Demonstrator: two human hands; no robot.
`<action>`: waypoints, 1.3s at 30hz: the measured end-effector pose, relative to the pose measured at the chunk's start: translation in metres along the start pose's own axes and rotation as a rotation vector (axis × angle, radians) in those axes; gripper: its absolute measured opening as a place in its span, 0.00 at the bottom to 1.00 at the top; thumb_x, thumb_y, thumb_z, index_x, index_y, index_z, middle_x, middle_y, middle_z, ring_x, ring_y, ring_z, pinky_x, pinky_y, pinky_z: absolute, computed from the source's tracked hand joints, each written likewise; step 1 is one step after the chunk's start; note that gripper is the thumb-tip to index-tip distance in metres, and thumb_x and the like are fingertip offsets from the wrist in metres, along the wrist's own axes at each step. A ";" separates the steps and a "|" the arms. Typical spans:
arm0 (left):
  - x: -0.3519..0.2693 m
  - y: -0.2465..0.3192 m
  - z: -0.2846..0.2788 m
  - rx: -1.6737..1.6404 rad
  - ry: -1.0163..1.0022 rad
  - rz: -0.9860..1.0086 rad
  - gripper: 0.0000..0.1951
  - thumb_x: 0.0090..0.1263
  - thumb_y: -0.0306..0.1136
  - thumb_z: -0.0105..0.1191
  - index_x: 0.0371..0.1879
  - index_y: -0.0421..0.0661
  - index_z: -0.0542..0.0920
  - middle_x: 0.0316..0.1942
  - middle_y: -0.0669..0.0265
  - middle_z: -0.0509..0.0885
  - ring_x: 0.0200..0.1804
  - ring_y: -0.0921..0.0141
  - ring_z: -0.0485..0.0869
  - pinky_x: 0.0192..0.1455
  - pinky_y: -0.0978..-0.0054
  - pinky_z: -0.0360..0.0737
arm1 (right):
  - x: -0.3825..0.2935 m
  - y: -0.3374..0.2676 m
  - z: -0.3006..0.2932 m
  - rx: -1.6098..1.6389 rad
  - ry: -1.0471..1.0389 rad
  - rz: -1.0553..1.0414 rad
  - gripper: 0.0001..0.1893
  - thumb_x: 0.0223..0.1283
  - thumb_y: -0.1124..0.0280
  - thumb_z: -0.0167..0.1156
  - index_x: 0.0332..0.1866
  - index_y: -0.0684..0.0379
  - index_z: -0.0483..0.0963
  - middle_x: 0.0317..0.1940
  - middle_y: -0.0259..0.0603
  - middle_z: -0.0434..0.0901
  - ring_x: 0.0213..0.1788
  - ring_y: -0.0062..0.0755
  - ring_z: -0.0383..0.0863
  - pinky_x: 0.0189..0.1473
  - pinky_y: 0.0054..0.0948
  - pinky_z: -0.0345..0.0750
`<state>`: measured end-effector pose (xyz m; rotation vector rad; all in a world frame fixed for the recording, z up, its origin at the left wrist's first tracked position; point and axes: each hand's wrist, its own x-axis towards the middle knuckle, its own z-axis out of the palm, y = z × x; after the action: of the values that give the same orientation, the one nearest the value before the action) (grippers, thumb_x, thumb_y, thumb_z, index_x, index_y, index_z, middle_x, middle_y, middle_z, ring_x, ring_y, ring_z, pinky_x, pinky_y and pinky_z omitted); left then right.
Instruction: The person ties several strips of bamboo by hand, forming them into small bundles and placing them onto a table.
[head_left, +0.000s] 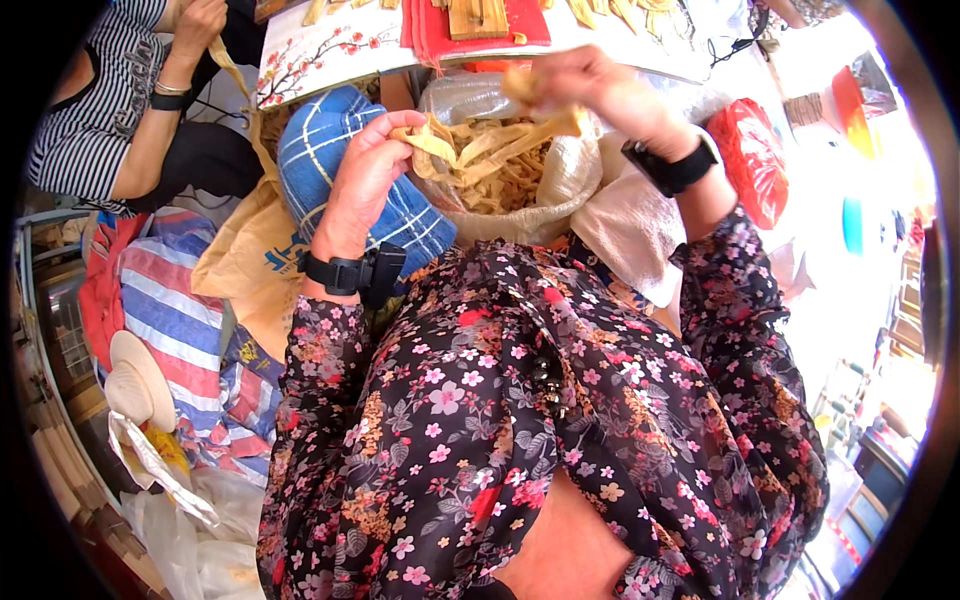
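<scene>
My left hand (375, 169) pinches one end of a pale yellow-brown strip (435, 146), which looks dried and pliable. My right hand (592, 86), blurred, is closed on a bunched part of similar strip up and to the right. Lengths of the strip hang between both hands, over an open plastic-lined white sack (517, 221). Inside the sack lie many tan strips and shreds (502, 191). A blue plaid cloth (322, 142) lies beside my left hand, partly behind it. What exactly the strips are, I cannot tell.
Ahead stands a white table with a blossom print (322, 56); a red cloth (529, 26) under a wooden block (478, 19) and more strips lie on it. Another person (112, 127) at the left holds a long strip. A red plastic bag (750, 161) lies right, a striped woven bag (172, 292) left.
</scene>
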<state>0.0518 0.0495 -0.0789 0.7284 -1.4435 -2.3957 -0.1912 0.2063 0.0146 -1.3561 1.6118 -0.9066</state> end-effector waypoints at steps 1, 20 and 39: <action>-0.002 -0.001 0.000 0.034 0.017 0.022 0.16 0.64 0.18 0.42 0.50 0.40 0.76 0.49 0.63 0.80 0.51 0.71 0.79 0.57 0.73 0.75 | 0.004 0.009 0.009 -0.267 -0.097 0.138 0.15 0.64 0.64 0.52 0.45 0.63 0.79 0.38 0.43 0.83 0.38 0.29 0.81 0.47 0.27 0.77; -0.002 -0.006 0.041 -0.396 -0.017 0.076 0.08 0.73 0.36 0.49 0.34 0.45 0.74 0.29 0.67 0.75 0.38 0.69 0.76 0.48 0.71 0.73 | 0.016 0.079 0.110 0.586 0.001 0.281 0.08 0.65 0.70 0.57 0.44 0.60 0.77 0.30 0.32 0.82 0.29 0.18 0.80 0.31 0.17 0.77; 0.009 0.003 0.069 0.251 0.092 0.192 0.10 0.68 0.31 0.58 0.42 0.38 0.83 0.38 0.70 0.83 0.41 0.80 0.78 0.46 0.83 0.74 | -0.010 0.044 0.090 -0.209 0.336 -0.490 0.13 0.46 0.78 0.61 0.41 0.60 0.78 0.43 0.41 0.80 0.44 0.38 0.80 0.47 0.30 0.79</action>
<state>0.0066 0.0960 -0.0520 0.7085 -1.7103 -2.0356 -0.1251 0.2212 -0.0600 -1.8728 1.6849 -1.3409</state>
